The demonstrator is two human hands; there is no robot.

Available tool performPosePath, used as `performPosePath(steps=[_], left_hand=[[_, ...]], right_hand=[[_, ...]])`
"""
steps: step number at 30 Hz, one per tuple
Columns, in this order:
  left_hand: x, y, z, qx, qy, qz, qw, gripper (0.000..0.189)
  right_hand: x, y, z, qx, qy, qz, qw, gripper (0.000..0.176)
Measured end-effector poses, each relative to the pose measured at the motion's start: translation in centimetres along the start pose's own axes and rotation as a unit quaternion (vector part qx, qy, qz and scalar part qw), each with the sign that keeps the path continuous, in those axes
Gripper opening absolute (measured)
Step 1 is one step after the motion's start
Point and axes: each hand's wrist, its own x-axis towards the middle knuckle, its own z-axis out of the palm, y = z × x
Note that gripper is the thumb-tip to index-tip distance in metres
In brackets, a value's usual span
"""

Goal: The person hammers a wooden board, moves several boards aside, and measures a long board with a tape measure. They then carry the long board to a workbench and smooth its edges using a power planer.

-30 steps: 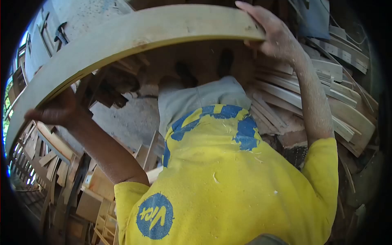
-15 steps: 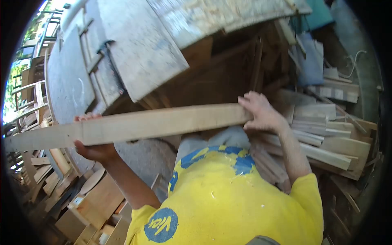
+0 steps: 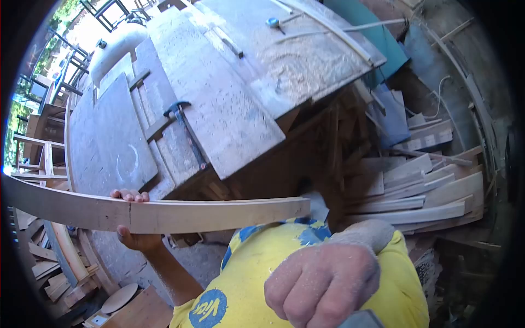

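A long pale wooden board (image 3: 219, 216) lies across the view in front of my yellow shirt, its right end near my lap. My left hand (image 3: 134, 221) is wrapped round it from below, with fingertips over the top edge and the thumb on the near face. Off the board, my right hand (image 3: 328, 281) is close to the camera over the shirt, its fingers curled. A grey thing shows just under it, and what those fingers hold, if anything, is hidden.
A workbench (image 3: 219, 109) carries a hammer (image 3: 186, 134), wooden strips and sawdust (image 3: 306, 71). Stacked boards (image 3: 421, 197) lie to the right below the bench. Wood offcuts (image 3: 52, 268) are piled at the lower left, near a round disc (image 3: 119, 298).
My right hand has let go of the board's right end, moved down towards the camera and curled. The board sits lower in view, still in my left hand, and more of the bench shows.
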Motion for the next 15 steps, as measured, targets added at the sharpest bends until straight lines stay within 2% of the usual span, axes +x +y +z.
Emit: performPosePath(steps=[1,2,3,5,7,8,9,10,11,12,13,14,15], left_hand=[[0.3,-0.1,-0.1,-0.002,-0.001,-0.009,1.0,0.076],[1.0,-0.3,-0.1,-0.006,-0.007,-0.007,1.0,0.076],[1.6,-0.6,0.1,-0.008,-0.009,-0.002,1.0,0.076],[2.4,-1.2,0.8,0.003,-0.006,0.011,1.0,0.077],[2.8,-1.9,2.0,0.019,0.02,0.01,1.0,0.077],[3.0,-2.4,2.7,0.027,0.043,0.013,0.999,0.077],[3.1,-2.6,3.5,0.039,0.068,0.01,0.997,0.077],[3.2,-3.0,4.2,0.045,0.078,0.023,0.996,0.077],[3.5,-3.3,5.0,0.057,0.088,0.032,0.994,0.077],[3.6,-3.4,5.9,0.071,0.1,0.041,0.992,0.078],[3.7,-3.4,6.8,0.087,0.114,0.048,0.988,0.078],[3.9,-3.6,7.8,0.101,0.119,0.049,0.986,0.079],[3.8,-3.7,9.2,0.116,0.138,0.049,0.982,0.08]], right_hand=[[1.1,-0.4,-1.2,-0.022,-0.039,0.025,0.999,0.035],[1.1,0.2,-2.4,0.016,-0.085,0.017,0.996,0.034],[1.1,-0.7,-3.7,0.028,-0.162,0.132,0.977,0.037],[-1.8,-0.2,-5.7,0.115,-0.202,0.229,0.945,0.033],[2.4,-2.3,-12.0,0.026,-0.435,0.281,0.855,0.043],[3.6,-3.4,-15.7,0.067,-0.398,0.341,0.849,0.033],[4.2,-5.4,-20.4,-0.016,-0.302,0.427,0.852,0.029],[4.9,-7.6,-24.7,-0.164,-0.171,0.537,0.81,0.025],[5.5,-8.6,-29.9,-0.41,-0.07,0.51,0.753,0.023],[4.6,-8.2,-38.7,-0.531,0.023,0.5,0.684,0.023],[6.7,-9.2,-43.8,-0.643,0.03,0.501,0.578,0.026],[6.5,-10.0,-50.5,-0.664,0.077,0.501,0.549,0.028],[6.1,-10.3,-57.6,-0.732,0.063,0.477,0.483,0.031]])
